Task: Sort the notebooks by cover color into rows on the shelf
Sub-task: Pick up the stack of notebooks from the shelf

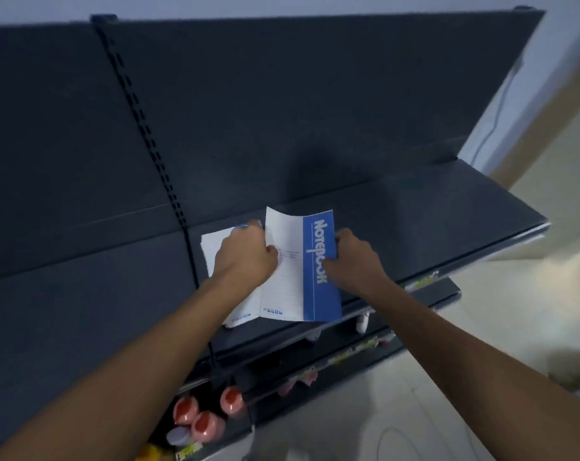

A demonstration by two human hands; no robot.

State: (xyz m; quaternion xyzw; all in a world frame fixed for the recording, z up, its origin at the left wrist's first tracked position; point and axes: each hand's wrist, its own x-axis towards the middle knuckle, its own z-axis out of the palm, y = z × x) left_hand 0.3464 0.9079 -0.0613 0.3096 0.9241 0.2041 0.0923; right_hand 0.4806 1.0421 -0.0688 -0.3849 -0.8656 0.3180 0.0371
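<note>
A blue and white notebook point(318, 264) with "Notebook" printed on its blue band stands raised off the dark shelf point(431, 207), leaning over a flat pile of white-covered notebooks point(215, 242). My right hand point(353, 257) grips the blue spine edge of the raised notebook. On top of the flat pile lies my left hand point(247, 252), its fingers curled at the raised notebook's left edge. A blue sliver shows at the far end of the pile, beyond my left fingers.
The shelf's dark back panel rises behind, with a slotted upright point(149, 138) to the left of the pile. Lower shelves hold pink-capped bottles point(208, 417) and price tags along their front edges. Pale floor and a wall point(547, 134) lie to the right.
</note>
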